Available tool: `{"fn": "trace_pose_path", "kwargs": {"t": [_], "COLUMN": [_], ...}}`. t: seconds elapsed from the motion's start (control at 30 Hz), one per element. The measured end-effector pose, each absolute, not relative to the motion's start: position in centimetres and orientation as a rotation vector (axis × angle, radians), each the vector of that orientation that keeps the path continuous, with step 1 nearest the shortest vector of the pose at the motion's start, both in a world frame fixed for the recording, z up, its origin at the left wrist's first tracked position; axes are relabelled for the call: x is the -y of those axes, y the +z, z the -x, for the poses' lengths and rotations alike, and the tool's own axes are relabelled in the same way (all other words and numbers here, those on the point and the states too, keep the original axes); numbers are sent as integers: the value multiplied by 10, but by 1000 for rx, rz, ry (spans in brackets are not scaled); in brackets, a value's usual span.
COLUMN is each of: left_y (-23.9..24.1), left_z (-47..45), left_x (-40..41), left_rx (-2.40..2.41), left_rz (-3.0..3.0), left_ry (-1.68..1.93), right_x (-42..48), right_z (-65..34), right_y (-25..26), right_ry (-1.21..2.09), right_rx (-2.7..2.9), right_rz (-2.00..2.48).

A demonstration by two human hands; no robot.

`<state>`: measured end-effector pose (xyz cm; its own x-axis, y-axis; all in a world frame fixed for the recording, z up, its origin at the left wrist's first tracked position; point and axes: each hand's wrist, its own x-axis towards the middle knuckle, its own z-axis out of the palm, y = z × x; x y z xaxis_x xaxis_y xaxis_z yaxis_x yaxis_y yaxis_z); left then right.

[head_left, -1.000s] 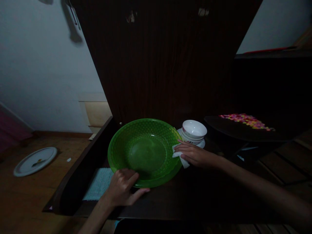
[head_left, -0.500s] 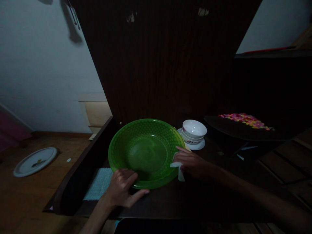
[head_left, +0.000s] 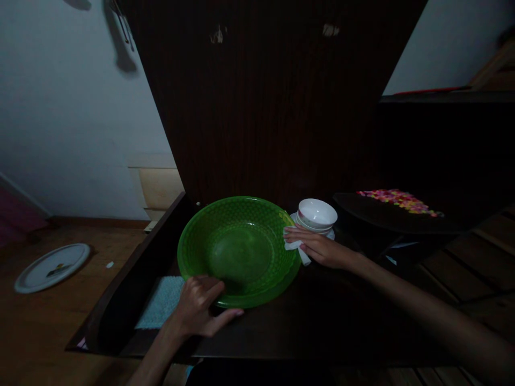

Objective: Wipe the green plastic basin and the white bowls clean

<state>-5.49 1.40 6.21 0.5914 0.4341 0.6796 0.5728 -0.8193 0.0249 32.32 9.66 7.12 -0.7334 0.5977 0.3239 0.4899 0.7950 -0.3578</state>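
One half-closed left hand [head_left: 200, 309] on green bowl [head_left: 241, 252] rim, right hand [head_left: 322, 250] around cloth [head_left: 296, 245]

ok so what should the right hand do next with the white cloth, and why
Probably slide the white cloth toward the person along the right rim of the green basin. The right hand presses it there, and the left hand grips the near rim, so the basin looks steadied. The stacked white bowls sit just behind the right hand, so moving that way risks a knock.
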Motion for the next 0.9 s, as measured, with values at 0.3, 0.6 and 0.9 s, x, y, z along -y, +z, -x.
{"fn": "trace_pose_path", "kwargs": {"t": [0.3,0.6,0.9], "left_y": [67,62,58], "left_z": [53,53,47], "left_x": [-13,-10,-8], "left_rx": [869,879,872], "left_rz": [2624,2594,2545], "left_ry": [-1015,-1067,-1124], "right_x": [-41,-89,-139], "right_z": [-283,-280,-276], "right_y": [47,41,55], "right_ry": [222,51,73], "right_rx": [2202,2302,2538], "right_rz": [1186,1405,1660]}}
